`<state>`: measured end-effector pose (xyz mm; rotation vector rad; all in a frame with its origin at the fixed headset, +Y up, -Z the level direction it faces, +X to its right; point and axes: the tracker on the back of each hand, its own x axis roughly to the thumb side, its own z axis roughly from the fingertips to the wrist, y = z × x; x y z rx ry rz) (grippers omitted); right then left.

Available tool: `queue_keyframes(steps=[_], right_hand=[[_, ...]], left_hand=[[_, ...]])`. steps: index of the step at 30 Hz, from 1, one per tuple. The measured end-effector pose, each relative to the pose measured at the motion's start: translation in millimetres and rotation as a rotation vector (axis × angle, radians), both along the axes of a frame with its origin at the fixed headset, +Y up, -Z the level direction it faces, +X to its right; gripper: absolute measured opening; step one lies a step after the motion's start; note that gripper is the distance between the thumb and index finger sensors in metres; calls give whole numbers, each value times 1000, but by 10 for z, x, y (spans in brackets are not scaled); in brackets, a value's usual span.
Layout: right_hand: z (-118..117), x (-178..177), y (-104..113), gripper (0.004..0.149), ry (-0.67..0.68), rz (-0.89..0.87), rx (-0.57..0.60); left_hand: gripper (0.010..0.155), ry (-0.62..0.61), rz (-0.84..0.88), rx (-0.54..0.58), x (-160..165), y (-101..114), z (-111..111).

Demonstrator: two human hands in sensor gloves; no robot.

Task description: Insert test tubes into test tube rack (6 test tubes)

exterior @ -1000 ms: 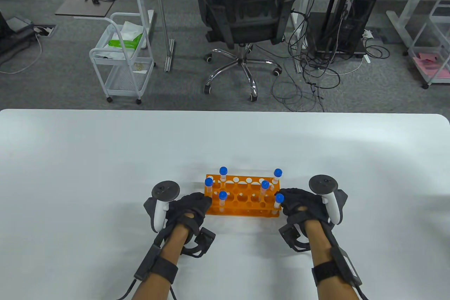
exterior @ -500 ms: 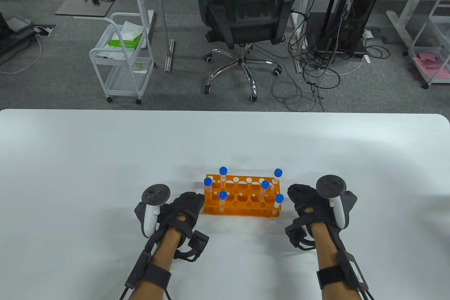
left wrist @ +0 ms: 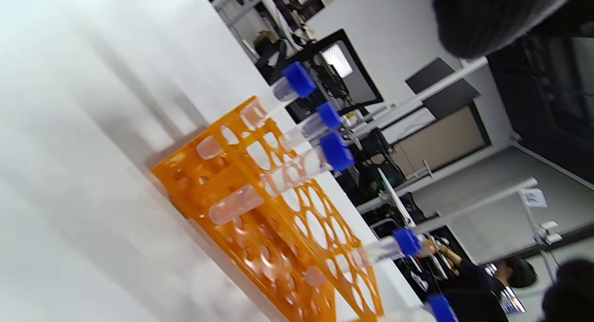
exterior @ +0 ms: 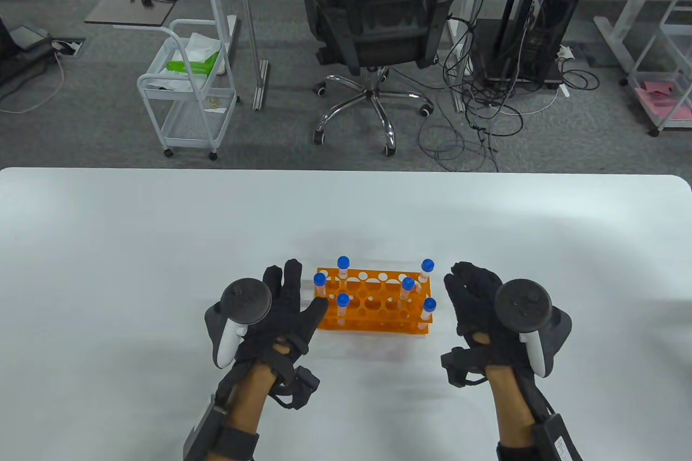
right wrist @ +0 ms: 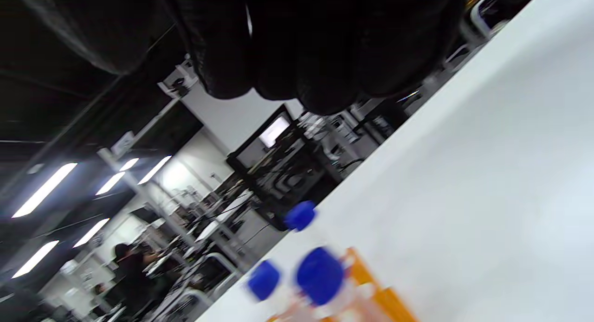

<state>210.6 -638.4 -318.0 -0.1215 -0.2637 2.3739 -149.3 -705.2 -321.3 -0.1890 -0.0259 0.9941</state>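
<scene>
An orange test tube rack point(exterior: 373, 312) stands on the white table point(exterior: 162, 245) near its front edge. Several blue-capped tubes stand upright in it, among them one at the back left point(exterior: 343, 262), one at the back right point(exterior: 427, 265) and one at the front right point(exterior: 430, 304). My left hand point(exterior: 300, 291) is open with fingers spread beside the rack's left end, its thumb tip at the front left corner. My right hand point(exterior: 467, 288) is open and empty a little right of the rack. The rack point(left wrist: 278, 220) and caps point(right wrist: 320, 275) also show in the wrist views.
The table's far edge runs across the middle of the table view. Beyond it on the floor stand a black office chair point(exterior: 378, 23), a white trolley point(exterior: 186, 99) and loose cables point(exterior: 476, 120).
Both hands were pressed against the rack's ends, then drew back outward. Now both have opened, fingers stretched forward beside the rack. The rack and tubes have not moved.
</scene>
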Motion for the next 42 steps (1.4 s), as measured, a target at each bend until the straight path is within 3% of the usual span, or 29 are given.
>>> queue_keyframes(steps=[5, 10, 12, 17, 22, 28, 42], right_hand=[[238, -161, 66, 62, 106, -47, 55], [352, -193, -263, 73, 171, 1, 0], [324, -229, -344, 78, 205, 3, -55], [252, -318, -515, 90, 286, 199, -113], [257, -302, -583, 95, 398, 135, -208], [215, -245, -714, 97, 398, 261, -263], [201, -335, -825, 98, 403, 303, -311]], left_hand=[[82, -88, -46, 57, 152, 124, 277], [87, -143, -90, 85, 344, 15, 458], [88, -179, -132, 58, 398, -27, 449], [87, -194, -166, 48, 502, -46, 396], [85, -174, -161, 123, 499, -17, 439], [84, -173, -193, 112, 542, -78, 440], [86, -157, -236, 68, 521, -193, 395]])
